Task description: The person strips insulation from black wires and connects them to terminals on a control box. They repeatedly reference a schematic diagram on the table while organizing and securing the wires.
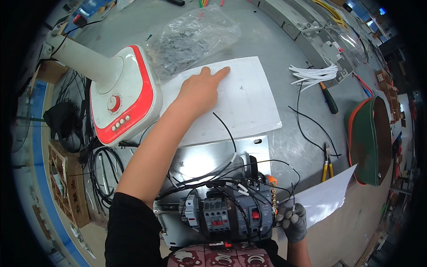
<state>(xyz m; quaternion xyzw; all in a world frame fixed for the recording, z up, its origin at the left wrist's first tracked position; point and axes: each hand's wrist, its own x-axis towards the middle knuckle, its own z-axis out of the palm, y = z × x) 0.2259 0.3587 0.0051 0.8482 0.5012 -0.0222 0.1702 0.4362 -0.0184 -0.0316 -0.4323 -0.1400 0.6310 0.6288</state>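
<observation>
Resting on the paper diagram (pixel 240 95) with forefinger extended, the bare left hand (pixel 202 89) lies open while the gloved right hand (pixel 293 219) (fist closed) pinches a thin black wire (pixel 292 189).

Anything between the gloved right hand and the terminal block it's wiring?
Nothing solid. The right hand pinches a thin black wire just right of the breaker assembly; only loose black wires cross the gap.

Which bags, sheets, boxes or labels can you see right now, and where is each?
Clear plastic bag: crumpled, table's far side, dark small parts inside.
White paper sheet: flat mid-table, under the bare left hand.
Second white sheet: beside the gloved right hand.
Cardboard box: brown, left of the table.
</observation>
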